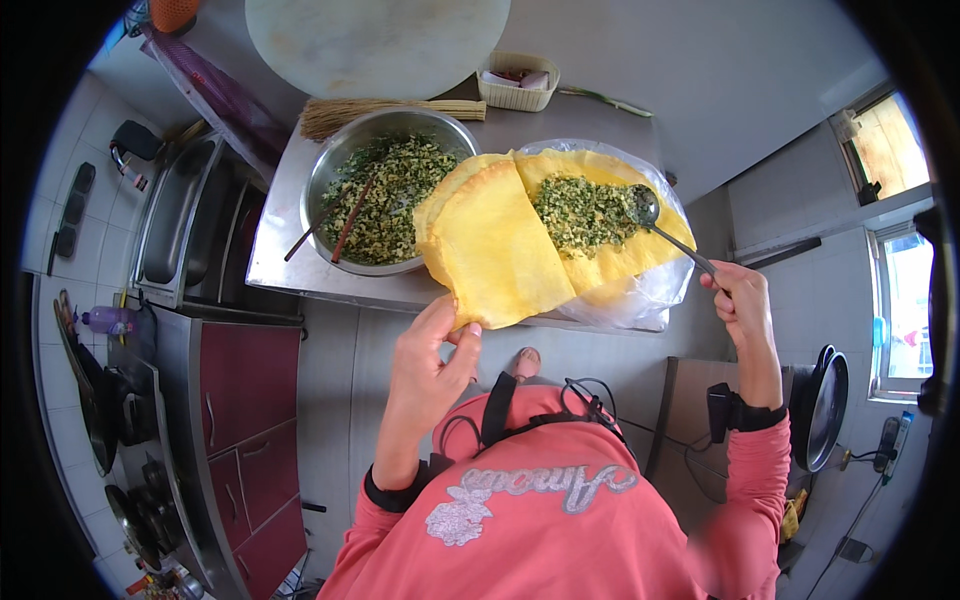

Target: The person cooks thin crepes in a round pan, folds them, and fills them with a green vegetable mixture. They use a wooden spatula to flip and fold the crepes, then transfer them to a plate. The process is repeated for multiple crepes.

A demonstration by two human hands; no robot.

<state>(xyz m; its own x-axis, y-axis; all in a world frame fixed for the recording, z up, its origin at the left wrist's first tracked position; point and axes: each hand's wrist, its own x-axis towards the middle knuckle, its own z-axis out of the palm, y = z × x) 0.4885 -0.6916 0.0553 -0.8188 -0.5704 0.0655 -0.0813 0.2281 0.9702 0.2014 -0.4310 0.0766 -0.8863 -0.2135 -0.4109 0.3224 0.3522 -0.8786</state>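
My left hand [439, 360] pinches the near edge of a thin yellow wrapper sheet [495, 240], which is folded back to the left over the bowl's rim. My right hand [739, 296] grips the handle of a metal spoon [646, 206]. The spoon's bowl touches the right end of a mound of chopped green and yellow filling [581, 214], spread on yellow sheet that lies on a clear plastic bag [660, 292]. To the left stands a steel bowl [307, 187] with more chopped filling [390, 195] and a pair of chopsticks [352, 221] in it.
Behind the bowl lie a straw whisk broom [345, 116] and a round pale board [375, 45]. A small basket [517, 96] holds pieces of onion or similar, with a green onion [607, 101] beside it. A steel sink [176, 217] is at the left. The steel table's near edge [360, 300] faces me.
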